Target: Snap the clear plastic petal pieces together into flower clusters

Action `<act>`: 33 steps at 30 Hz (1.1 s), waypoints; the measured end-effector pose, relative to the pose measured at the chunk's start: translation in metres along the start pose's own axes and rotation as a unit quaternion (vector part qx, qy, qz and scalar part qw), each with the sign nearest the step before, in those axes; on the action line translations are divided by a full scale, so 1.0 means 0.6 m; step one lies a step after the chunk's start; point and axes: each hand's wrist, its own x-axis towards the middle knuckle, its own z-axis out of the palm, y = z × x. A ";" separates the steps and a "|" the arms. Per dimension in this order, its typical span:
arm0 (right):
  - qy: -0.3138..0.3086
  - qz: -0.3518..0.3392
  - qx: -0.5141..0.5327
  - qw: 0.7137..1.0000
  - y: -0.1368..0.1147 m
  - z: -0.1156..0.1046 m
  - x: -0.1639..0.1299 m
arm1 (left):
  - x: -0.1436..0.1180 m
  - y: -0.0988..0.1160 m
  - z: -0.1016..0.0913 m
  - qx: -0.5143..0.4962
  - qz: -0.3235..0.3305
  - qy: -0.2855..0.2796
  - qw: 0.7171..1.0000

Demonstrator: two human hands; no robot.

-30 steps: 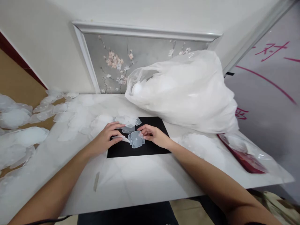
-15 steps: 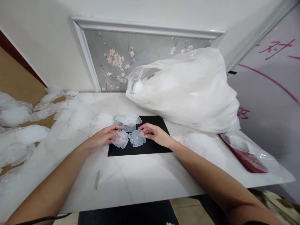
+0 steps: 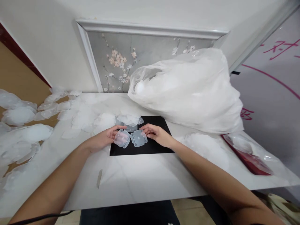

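Note:
My left hand (image 3: pixel 108 136) pinches a translucent plastic piece (image 3: pixel 122 138), roughly square with rounded corners and small notches; fingers show pinkish through it. A similar clear piece (image 3: pixel 138 138) is gripped at its right edge between the fingers of my right hand (image 3: pixel 155 133). The two pieces are side by side, nearly touching, above a black mat (image 3: pixel 152 147). Just behind them, a small pile of the same pieces (image 3: pixel 130 119) rests on the mat's far edge.
A big white plastic bag (image 3: pixel 187 90) lies at the back right, its mouth facing left. Loose translucent pieces (image 3: pixel 79 114) spread over the marble-patterned table (image 3: pixel 150 178) and onto cardboard at left. More pieces (image 3: pixel 203 147) and a dark red item (image 3: pixel 250 159) under clear plastic lie at right.
The whole view has shifted slightly, so everything appears a little further right. Both hands keep their hold on the two pieces with hardly any movement.

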 end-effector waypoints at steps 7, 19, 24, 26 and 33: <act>-0.001 0.000 -0.009 1.000 -0.009 0.000 -0.001 | 0.000 0.001 0.000 0.005 0.005 -0.004 1.000; 0.014 0.003 -0.049 0.999 -0.018 0.001 0.001 | 0.004 -0.001 -0.004 0.074 0.046 0.022 0.996; 0.076 -0.005 -0.003 0.997 -0.028 0.008 0.000 | 0.007 0.003 0.002 0.193 0.083 0.130 0.969; 0.078 0.034 0.095 0.992 -0.031 0.011 0.000 | 0.007 0.005 0.007 0.179 0.094 0.164 0.966; 0.054 0.121 0.276 0.952 -0.032 0.010 0.000 | 0.008 0.006 0.016 -0.068 0.032 0.140 0.987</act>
